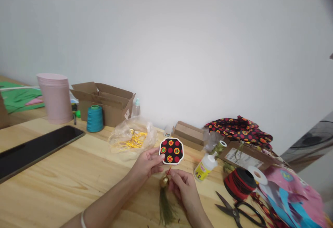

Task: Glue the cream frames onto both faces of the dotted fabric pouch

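Between my hands is a flat pendant [170, 150], black with red and yellow flower patterns and a white scalloped rim. My left hand [149, 162] grips its lower left edge, with the thumb on the front. From the pendant's bottom a short red cord [168, 172] leads to a gold bell [164, 181], and a dark green tassel [165, 205] hangs below that. The fingers of my right hand [183, 184] are closed in a pinch on the cord just beside the bell. Its other fingers curl beneath and are partly hidden.
Open scissors [234, 211], a red cord spool [239, 183] and a glue bottle [205, 166] lie to the right. Behind are a plastic bag [148, 125] of yellow cords, a teal thread cone [95, 119] and a cardboard box [111, 113]. A phone [39, 148] lies left.
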A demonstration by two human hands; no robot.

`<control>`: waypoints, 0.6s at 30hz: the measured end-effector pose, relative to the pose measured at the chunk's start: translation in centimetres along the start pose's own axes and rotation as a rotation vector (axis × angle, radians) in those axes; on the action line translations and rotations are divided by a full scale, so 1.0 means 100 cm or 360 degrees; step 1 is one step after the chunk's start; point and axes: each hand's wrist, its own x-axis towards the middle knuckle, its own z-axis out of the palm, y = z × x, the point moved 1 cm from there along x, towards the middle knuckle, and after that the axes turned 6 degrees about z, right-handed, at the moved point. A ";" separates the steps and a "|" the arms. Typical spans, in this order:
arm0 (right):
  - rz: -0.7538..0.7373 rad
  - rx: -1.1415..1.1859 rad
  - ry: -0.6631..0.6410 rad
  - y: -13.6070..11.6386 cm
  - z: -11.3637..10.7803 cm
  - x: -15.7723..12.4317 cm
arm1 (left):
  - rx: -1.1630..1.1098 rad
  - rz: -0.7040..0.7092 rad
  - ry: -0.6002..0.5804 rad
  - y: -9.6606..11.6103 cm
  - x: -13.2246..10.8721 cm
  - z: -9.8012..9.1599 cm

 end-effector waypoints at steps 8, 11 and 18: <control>-0.0155 0.0187 0.0048 0.001 -0.007 0.000 | 0.0084 -0.0019 -0.0065 0.000 0.000 0.000; -0.0141 0.0222 0.0100 0.004 -0.009 0.002 | 0.0136 -0.0056 -0.0112 0.000 0.000 0.001; -0.0104 0.0204 0.0239 0.005 -0.012 0.005 | 0.0248 -0.0154 -0.0171 0.001 -0.003 0.007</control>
